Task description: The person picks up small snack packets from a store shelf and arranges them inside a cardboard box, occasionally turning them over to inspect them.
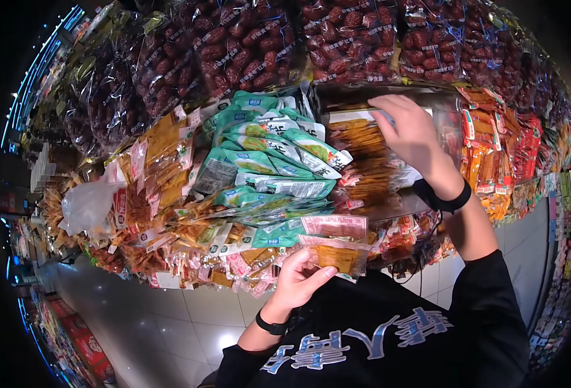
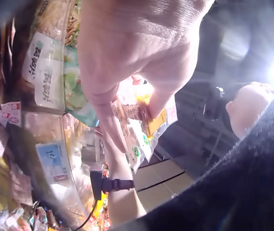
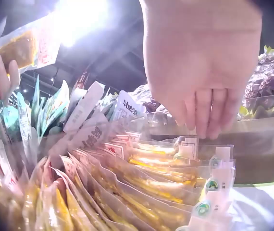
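Note:
My left hand (image 1: pixel 294 282) grips clear packets (image 1: pixel 338 258) of flat orange-brown snack with pink printed tops, near the front edge of the display. In the left wrist view, the thumb and fingers pinch these snack packets (image 2: pixel 157 122). My right hand (image 1: pixel 416 132) is over a clear bin holding a row of similar packets (image 1: pixel 362 174). Its thumb stands apart from the fingers, which are fairly straight. Seen from the right wrist, the fingertips (image 3: pixel 209 129) point down at the far end of the standing packet row (image 3: pixel 146 192), with nothing visible between them.
Green snack bags (image 1: pixel 279 158) fill the compartment left of the bin. Bags of red dates (image 1: pixel 247 42) line the back. Orange-red packets (image 1: pixel 486 152) lie at the right. A crumpled plastic bag (image 1: pixel 88 205) sits at the left. A price card (image 2: pixel 53 161) is on the display front.

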Demonstrator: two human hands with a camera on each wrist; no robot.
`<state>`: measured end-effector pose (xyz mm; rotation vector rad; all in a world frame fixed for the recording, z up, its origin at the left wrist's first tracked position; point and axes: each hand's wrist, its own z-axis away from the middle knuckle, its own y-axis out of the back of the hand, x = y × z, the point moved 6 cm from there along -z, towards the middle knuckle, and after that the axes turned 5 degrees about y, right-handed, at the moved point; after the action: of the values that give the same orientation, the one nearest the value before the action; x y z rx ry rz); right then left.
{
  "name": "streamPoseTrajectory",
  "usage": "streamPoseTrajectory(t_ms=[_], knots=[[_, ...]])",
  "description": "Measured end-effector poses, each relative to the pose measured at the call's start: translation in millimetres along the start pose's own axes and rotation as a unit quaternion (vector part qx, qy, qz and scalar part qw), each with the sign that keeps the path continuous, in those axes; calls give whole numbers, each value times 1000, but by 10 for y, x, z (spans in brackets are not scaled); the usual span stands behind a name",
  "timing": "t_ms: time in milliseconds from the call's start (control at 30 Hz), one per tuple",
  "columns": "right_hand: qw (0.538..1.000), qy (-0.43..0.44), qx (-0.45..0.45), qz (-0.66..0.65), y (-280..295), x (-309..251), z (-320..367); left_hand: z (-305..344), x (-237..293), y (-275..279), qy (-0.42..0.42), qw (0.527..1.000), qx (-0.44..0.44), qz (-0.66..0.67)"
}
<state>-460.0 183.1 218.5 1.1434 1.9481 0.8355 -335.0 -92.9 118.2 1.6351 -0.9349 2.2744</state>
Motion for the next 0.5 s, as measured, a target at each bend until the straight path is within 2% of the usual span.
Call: streamPoseTrajectory(t_ms=[67, 100, 167, 233, 300, 367, 400, 500], knots=[[997, -23, -19, -71, 44, -64, 106, 4, -6, 13, -3, 1000, 6, -4], [986, -39, -53, -156, 80, -147, 150, 2, 23, -6, -4, 1000, 16, -4], [937, -71, -119, -320, 176, -397, 256, -3, 22, -15, -12, 999, 38, 6], [892, 2, -153, -425, 233, -720, 404, -34, 19, -36, -25, 998, 60, 26], [871, 43, -222, -436, 251, -999, 523, -64, 81, -119, -11, 998, 66, 12], [878, -11, -217, -427, 178, -1121, 668, -79, 74, -136, -4, 997, 68, -33], [896, -18, -188, -403, 148, -1140, 733, -78, 26, -169, 8, 997, 63, -49], [896, -108, -152, -403, 109, -1099, 835, -78, 74, -390, 20, 980, -43, -195]])
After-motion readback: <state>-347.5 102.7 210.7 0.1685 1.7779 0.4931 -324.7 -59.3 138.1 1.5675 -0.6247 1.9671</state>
